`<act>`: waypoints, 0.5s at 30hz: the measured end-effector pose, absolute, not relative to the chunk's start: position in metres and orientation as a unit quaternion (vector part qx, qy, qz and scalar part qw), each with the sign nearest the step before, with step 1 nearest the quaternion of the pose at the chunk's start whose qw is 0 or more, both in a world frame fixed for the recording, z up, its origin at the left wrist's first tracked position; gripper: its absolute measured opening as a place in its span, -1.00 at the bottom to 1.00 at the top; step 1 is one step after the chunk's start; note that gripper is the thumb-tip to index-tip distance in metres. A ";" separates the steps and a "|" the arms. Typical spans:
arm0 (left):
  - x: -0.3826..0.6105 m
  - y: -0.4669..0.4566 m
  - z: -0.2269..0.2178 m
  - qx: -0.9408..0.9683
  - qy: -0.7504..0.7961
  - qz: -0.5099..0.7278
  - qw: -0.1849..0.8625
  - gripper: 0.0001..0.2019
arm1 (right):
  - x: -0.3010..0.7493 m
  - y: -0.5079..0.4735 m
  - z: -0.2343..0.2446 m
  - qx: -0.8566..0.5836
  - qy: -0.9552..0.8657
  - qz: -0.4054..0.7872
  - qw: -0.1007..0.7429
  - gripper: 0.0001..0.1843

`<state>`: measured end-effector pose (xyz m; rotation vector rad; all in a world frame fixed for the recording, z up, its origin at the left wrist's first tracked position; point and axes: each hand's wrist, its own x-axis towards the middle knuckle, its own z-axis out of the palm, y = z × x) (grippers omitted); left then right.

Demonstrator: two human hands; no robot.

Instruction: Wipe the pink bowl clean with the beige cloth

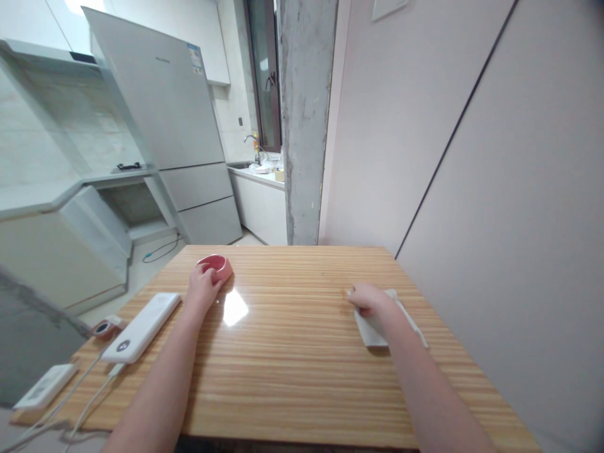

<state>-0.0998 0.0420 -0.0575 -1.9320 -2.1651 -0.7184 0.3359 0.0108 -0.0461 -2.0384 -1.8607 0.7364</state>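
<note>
My left hand (202,288) is at the far left of the table, its fingers closed over the near rim of a small pink bowl (225,270). The bowl stands upright, and my hand hides part of its inside. Toward the right side, my right hand (369,297) is closed, with its fingertips low over the wood. A small brownish patch shows by those fingertips; I cannot make out what it is or whether the fingers hold anything. Beneath that hand and wrist lies a flat, whitish rectangular thing (370,332), partly covered by my forearm.
The wood-grain table (283,377) carries a white power bank (144,327) with cables at its left. Near it are a small reddish device (104,329) and a white box (46,385). A pale wall (453,189) borders the right; a fridge (160,107) stands beyond.
</note>
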 end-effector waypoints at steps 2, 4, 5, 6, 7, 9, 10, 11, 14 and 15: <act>-0.074 0.026 -0.046 -0.598 -0.741 -0.291 0.095 -0.47 | 0.313 0.007 -0.047 -0.682 -0.625 0.351 0.149 -0.84; -0.036 0.004 -0.037 -0.603 -0.717 -0.346 0.060 -0.36 | 0.283 0.002 -0.050 -0.627 -0.595 0.447 0.231 -0.81; -0.014 -0.008 -0.036 -0.636 -0.685 -0.355 -0.018 -0.35 | 0.267 -0.002 -0.052 -0.596 -0.576 0.483 0.282 -0.77; 0.008 -0.019 -0.036 -0.658 -0.652 -0.355 -0.125 -0.32 | 0.251 -0.006 -0.055 -0.558 -0.554 0.518 0.337 -0.74; 0.027 -0.030 -0.037 -0.652 -0.626 -0.353 -0.240 -0.28 | 0.237 -0.009 -0.058 -0.511 -0.524 0.558 0.392 -0.71; 0.054 -0.046 -0.042 -0.651 -0.564 -0.322 -0.393 -0.18 | 0.217 -0.015 -0.064 -0.405 -0.459 0.653 0.446 -0.67; 0.057 -0.050 -0.043 -0.650 -0.552 -0.320 -0.413 -0.16 | 0.212 -0.016 -0.066 -0.362 -0.438 0.683 0.459 -0.66; 0.054 -0.053 -0.043 -0.649 -0.552 -0.321 -0.413 -0.16 | 0.211 -0.015 -0.067 -0.335 -0.424 0.700 0.467 -0.64; 0.008 -0.051 -0.032 -0.628 -0.607 -0.331 -0.357 -0.19 | 0.226 -0.002 -0.071 -0.356 -0.418 0.672 0.497 -0.61; -0.015 -0.049 -0.027 -0.622 -0.626 -0.324 -0.341 -0.20 | 0.234 0.004 -0.072 -0.383 -0.416 0.650 0.508 -0.62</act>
